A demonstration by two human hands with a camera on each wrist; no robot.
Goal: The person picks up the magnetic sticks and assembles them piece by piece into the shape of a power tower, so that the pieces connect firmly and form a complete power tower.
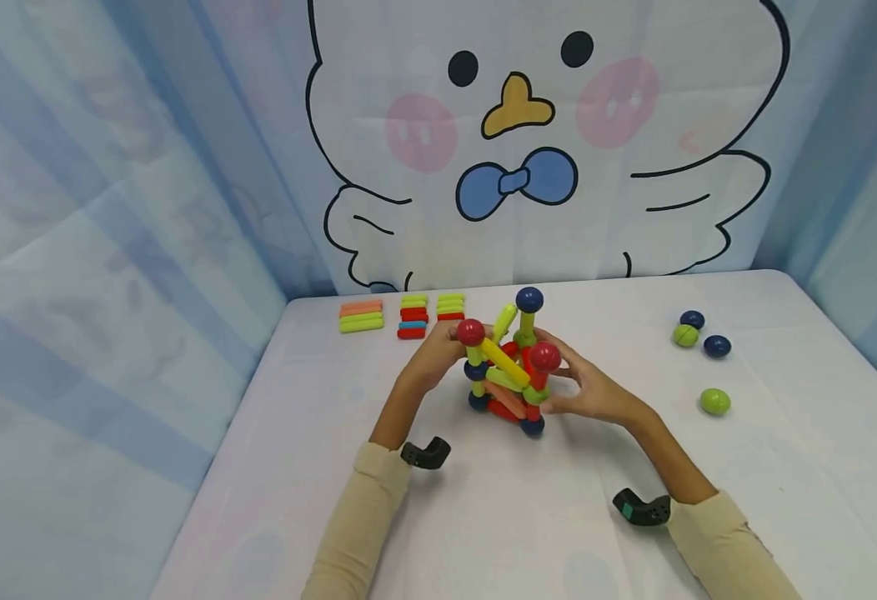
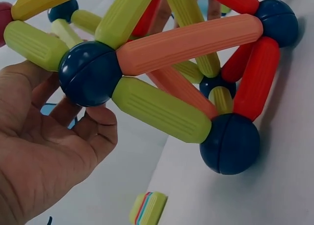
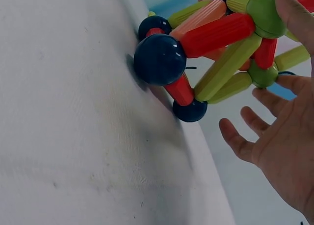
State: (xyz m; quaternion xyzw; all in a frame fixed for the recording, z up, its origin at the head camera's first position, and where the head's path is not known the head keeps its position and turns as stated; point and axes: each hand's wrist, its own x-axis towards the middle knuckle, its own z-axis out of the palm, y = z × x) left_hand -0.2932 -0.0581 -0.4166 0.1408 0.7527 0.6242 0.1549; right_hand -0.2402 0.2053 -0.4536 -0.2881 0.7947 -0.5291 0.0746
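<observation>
A frame built of magnetic sticks and balls (image 1: 504,362) stands upright on the table in the head view. Red balls (image 1: 545,357) and a navy ball (image 1: 529,299) top its posts. My left hand (image 1: 436,357) grips its left post; in the left wrist view, curled fingers sit behind and under a navy ball (image 2: 91,73), and part of the thumb is hidden. On the other side my right hand (image 1: 594,393) holds the frame between thumb and index finger, at two green balls (image 3: 266,14), while its other fingers (image 3: 235,139) spread away from it.
The white table (image 1: 273,517) carries short piles of coloured sticks (image 1: 361,317) at the back left, with more stacked sticks (image 1: 413,313) beside them. Loose navy balls (image 1: 717,347) and green balls (image 1: 715,402) lie at the right. A printed curtain (image 1: 513,242) hangs behind.
</observation>
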